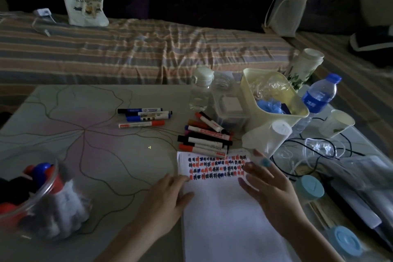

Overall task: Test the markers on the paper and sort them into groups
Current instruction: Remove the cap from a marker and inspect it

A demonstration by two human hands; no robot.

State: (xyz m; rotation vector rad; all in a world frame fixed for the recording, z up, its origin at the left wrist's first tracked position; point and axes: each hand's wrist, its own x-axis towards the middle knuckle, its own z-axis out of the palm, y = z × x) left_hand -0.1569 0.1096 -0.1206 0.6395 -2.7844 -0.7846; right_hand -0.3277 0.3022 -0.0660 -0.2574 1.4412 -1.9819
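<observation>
Both hands, left hand [168,195] and right hand [270,187], rest open-fingered on the scribbled paper [223,208]; sorted markers [205,138] lie just beyond.

We see matt white paper [229,215] on a smooth, faintly glossy worktop [95,134], glossy plastic markers [204,140], a clear plastic jar [42,198] and a crumpled striped cloth bedsheet [138,49].

The table [74,112] bears markers [207,138], paper [223,219], a jar [38,204] and a bin [274,100].
</observation>
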